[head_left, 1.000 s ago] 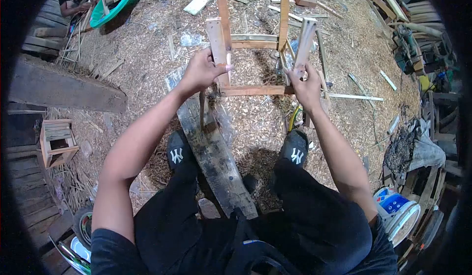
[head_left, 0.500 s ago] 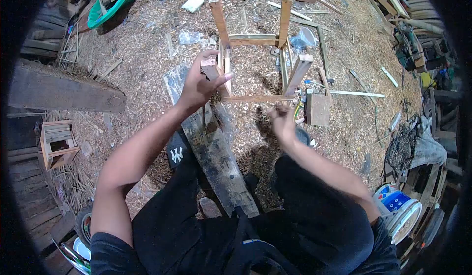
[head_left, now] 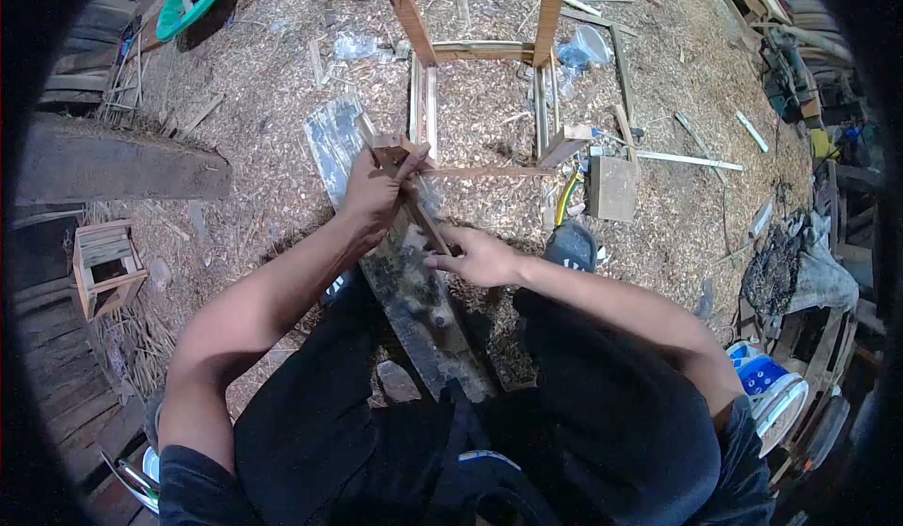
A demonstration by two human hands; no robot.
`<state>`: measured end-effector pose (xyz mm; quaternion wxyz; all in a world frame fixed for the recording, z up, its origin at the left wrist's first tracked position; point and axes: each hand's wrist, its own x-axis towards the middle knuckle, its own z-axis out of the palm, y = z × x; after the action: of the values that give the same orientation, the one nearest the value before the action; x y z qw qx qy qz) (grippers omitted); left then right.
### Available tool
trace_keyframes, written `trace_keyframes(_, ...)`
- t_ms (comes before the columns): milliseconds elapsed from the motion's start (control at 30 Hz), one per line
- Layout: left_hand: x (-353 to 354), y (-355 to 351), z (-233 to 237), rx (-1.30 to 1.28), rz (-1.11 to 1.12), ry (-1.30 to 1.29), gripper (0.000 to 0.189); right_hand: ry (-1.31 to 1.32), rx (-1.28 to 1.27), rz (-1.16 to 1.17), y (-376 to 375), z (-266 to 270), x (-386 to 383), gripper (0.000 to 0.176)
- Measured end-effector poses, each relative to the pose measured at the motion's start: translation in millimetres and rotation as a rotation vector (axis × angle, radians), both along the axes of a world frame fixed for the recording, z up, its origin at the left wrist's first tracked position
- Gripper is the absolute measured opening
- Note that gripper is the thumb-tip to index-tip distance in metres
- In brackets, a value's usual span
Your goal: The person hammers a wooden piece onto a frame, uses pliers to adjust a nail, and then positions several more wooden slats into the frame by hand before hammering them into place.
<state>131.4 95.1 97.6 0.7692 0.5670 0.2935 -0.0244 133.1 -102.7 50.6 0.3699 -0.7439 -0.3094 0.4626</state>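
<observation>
A leg of the frame is being clenched by the left hand; a thin slat is being pinched by the right hand, at five o'clock, over the plank. The frame, at twelve o'clock on sawdust, is being judged light, stiff, fragile at the rails, best gripped by the legs

An unfinished wooden frame, four pale legs joined by rails, is stood upright on sawdust. A thin dark slat is slanted down from its near-left leg.
</observation>
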Motion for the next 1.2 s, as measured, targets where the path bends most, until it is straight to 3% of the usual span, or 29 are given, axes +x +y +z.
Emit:
trace_keyframes(67, 0, -3, 1, -0.073, 0.039, 0.038, 0.026, 0.348, 0.195, -0.049, -1, -7, -3, 0.047)
trace_keyframes(100, 0, -5, -1, -0.105, 0.056, 0.009, 0.025, 0.346, 0.193, -0.048, -1, -2, -3, 0.047)
trace_keyframes(167, -1, -5, -4, -0.139, 0.073, -0.019, 0.024, 0.510, 0.033, -0.099, -4, 7, -2, 0.031)
trace_keyframes(333, -10, 15, 4, -0.170, -0.110, 0.001, 0.029, 0.155, 0.138, -0.241, -23, 32, 3, 0.030)
trace_keyframes(367, -16, 16, 7, -0.133, -0.165, -0.053, 0.048, 0.186, 0.125, -0.234, -29, 43, 8, 0.030)
trace_keyframes(400, -20, 20, 7, -0.136, -0.168, -0.056, 0.048, 0.217, 0.111, -0.226, -35, 50, 12, 0.031)
trace_keyframes(433, -24, 25, 8, -0.159, -0.201, -0.109, 0.065, 0.084, 0.221, -0.209, -45, 50, 12, 0.035)
trace_keyframes(500, -24, 35, 7, -0.167, -0.289, -0.125, 0.093, 0.114, 0.338, -0.300, -62, 61, 17, 0.039)
trace_keyframes(600, -27, 38, 14, -0.218, -0.267, -0.128, 0.093, 0.129, 0.487, -0.597, -73, 112, 29, 0.047)
trace_keyframes(667, -27, 40, 11, -0.179, -0.256, -0.094, 0.088, -0.127, 0.486, -0.728, -75, 136, 56, 0.042)
trace_keyframes(733, -26, 41, 9, -0.180, -0.227, -0.048, 0.080, -0.134, 0.352, -0.858, -75, 166, 84, 0.035)
trace_keyframes(800, -25, 40, 8, -0.186, -0.233, -0.050, 0.077, 0.017, 0.248, -0.878, -84, 176, 114, 0.026)
trace_keyframes(867, -22, 39, 8, -0.188, -0.239, -0.052, 0.073, -0.079, 0.153, -0.915, -84, 182, 128, 0.021)
trace_keyframes(933, -22, 37, 8, -0.198, -0.224, -0.053, 0.068, -0.066, 0.099, -0.713, -91, 178, 144, 0.021)
trace_keyframes(1067, -22, 41, 1, -0.204, -0.214, -0.070, 0.066, 0.014, 0.022, -0.677, -90, 167, 153, 0.017)
trace_keyframes(1200, -22, 43, 2, -0.185, -0.225, -0.071, 0.064, 0.086, 0.109, -0.797, -82, 165, 142, 0.012)
